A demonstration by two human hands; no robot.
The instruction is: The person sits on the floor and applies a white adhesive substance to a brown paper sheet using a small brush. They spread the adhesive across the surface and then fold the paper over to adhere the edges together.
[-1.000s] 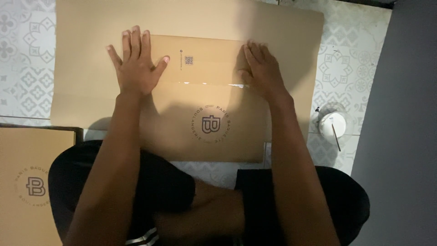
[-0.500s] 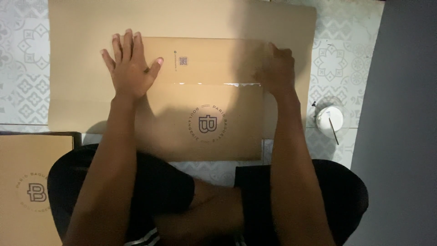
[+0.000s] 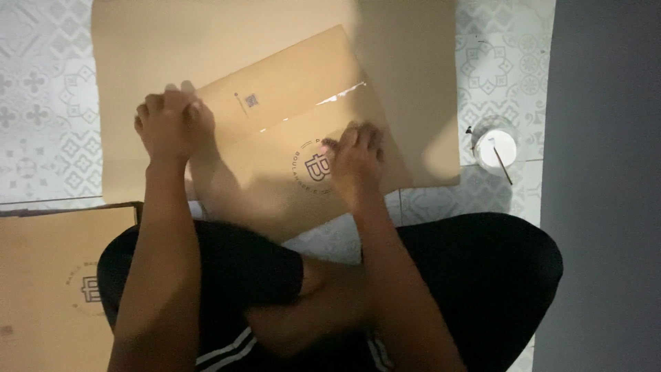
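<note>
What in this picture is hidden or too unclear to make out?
- Head view: the left hand covers the folded brown paper bag's left corner.
- The right hand hides part of its round stamp.
- The second bag is cut off by the frame edge.
- The white cup's contents are too small to tell.

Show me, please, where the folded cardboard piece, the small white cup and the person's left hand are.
folded cardboard piece (image 3: pixel 289 114): head view, on its upper flap.
small white cup (image 3: pixel 496 148): head view, on its round top.
left hand (image 3: pixel 169 127): head view, on the back of the hand.
</note>
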